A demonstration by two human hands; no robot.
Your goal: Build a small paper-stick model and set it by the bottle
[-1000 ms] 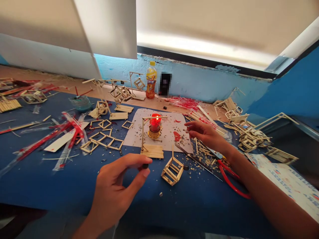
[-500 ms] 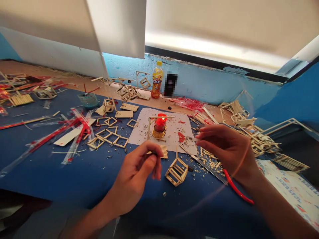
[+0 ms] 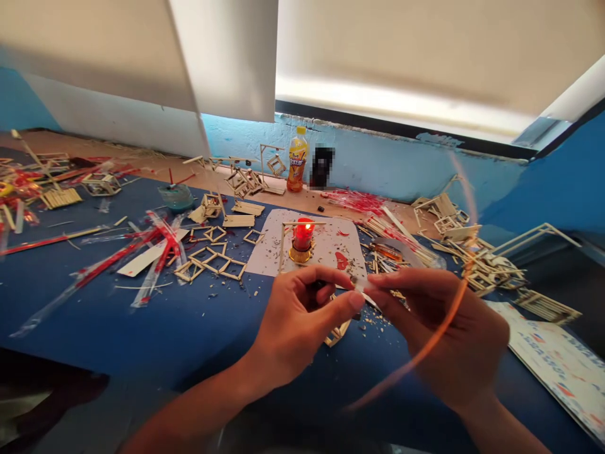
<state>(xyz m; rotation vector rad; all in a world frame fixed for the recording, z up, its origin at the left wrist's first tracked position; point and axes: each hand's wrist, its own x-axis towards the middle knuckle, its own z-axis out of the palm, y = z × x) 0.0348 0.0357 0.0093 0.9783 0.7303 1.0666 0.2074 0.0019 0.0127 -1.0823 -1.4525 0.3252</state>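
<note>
My left hand [image 3: 297,328] and my right hand [image 3: 435,328] meet at the fingertips above the blue table. A small whitish piece [image 3: 362,284] is pinched in the right fingertips. My left thumb and index finger close in at its other end, by a tiny dark bit I cannot make out. Partly hidden beneath the hands is a small cage of wooden sticks [image 3: 338,334]. Beyond them a lit red candle [image 3: 305,233] stands on a gold-coloured base, with a thin stick frame [image 3: 282,246] beside it.
The candle stands on a white sheet [image 3: 265,252] strewn with crumbs. Stick frames [image 3: 220,260] and red plastic wrappers [image 3: 158,239] lie left. A drink bottle [image 3: 297,161] stands by the wall. More stick models [image 3: 496,271] and a printed packet [image 3: 543,359] are at right. A blurred orange streak crosses my right hand.
My left hand has moved right and my right hand slightly left and down, so their fingertips now meet. The knife and red handle visible before are now mostly hidden behind the hands.
</note>
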